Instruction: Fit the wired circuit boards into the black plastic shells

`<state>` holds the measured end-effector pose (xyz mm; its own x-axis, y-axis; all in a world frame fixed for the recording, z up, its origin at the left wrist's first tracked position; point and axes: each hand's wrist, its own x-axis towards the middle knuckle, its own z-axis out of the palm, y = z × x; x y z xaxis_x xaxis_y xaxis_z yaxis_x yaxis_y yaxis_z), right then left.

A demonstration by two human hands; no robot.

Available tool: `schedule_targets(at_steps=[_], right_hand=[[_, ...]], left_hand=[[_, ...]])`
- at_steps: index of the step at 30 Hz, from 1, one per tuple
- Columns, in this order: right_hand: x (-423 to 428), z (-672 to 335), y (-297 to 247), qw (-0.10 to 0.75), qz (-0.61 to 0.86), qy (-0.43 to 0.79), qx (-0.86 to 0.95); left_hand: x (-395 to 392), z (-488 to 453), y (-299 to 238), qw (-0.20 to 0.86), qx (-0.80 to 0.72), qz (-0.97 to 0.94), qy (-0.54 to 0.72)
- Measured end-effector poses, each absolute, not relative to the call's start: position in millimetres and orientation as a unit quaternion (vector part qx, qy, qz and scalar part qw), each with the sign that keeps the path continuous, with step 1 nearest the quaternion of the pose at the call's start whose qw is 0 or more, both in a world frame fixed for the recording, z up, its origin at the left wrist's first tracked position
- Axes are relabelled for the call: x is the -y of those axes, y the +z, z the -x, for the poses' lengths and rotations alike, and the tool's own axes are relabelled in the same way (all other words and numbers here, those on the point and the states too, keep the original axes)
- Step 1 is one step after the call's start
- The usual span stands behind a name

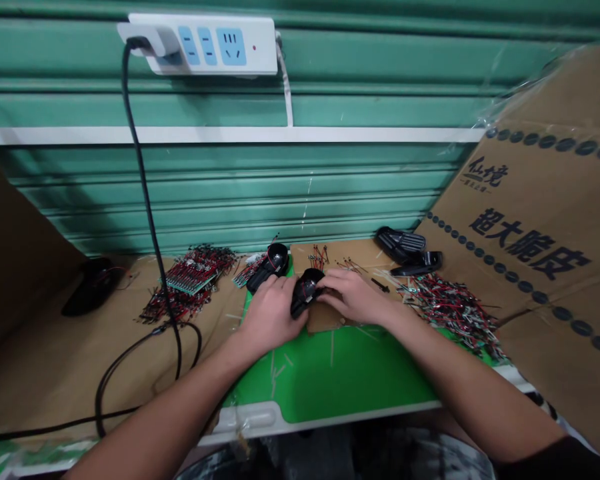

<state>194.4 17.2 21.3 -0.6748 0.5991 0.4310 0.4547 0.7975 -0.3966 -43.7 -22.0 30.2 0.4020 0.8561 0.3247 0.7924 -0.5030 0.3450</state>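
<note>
A black plastic housing with a round shiny cup [307,288] is held over the green board [340,373]. My left hand [273,310] is closed round its left side. At its right rim, my right hand [353,295] has its fingers bent in and pinched; what lies between the fingertips is hidden. A thin red wire shows inside the cup. Just beyond my left hand lies another black housing [270,267], with a red wire on it. A piece of brown cardboard [325,319] lies under the held housing.
Piles of red and black wired parts lie on the left [195,273] and right [453,310]. Black shells [403,247] sit at the back right; another dark shell [93,285] is far left. A black cable [147,193] hangs from a power strip [205,43]. A cardboard box [535,220] stands right.
</note>
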Motion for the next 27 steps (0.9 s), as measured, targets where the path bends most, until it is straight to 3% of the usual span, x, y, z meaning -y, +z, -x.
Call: schedule_targets(at_steps=[7,13,17,21,27], right_hand=[[-26,-214,41,0.204,0.314,0.136,0.917],[-50,-261,57,0.219,0.491,0.039,0.842],[-66,-283,46,0.141,0.629,-0.066,0.761],[-73,-285,35,0.067,0.672,-0.072,0.734],[-71,-298,44,0.109,0.689,-0.011,0.716]], left_hand=[[27,40,24,0.088,-0.444,-0.847,0.279],[28,38,17,0.069,-0.442,-0.817,0.363],[30,34,15,0.104,-0.435,-0.83,0.334],[32,32,12,0.13,-0.429,-0.84,0.306],[31,32,11,0.133,-0.43,-0.84,0.304]])
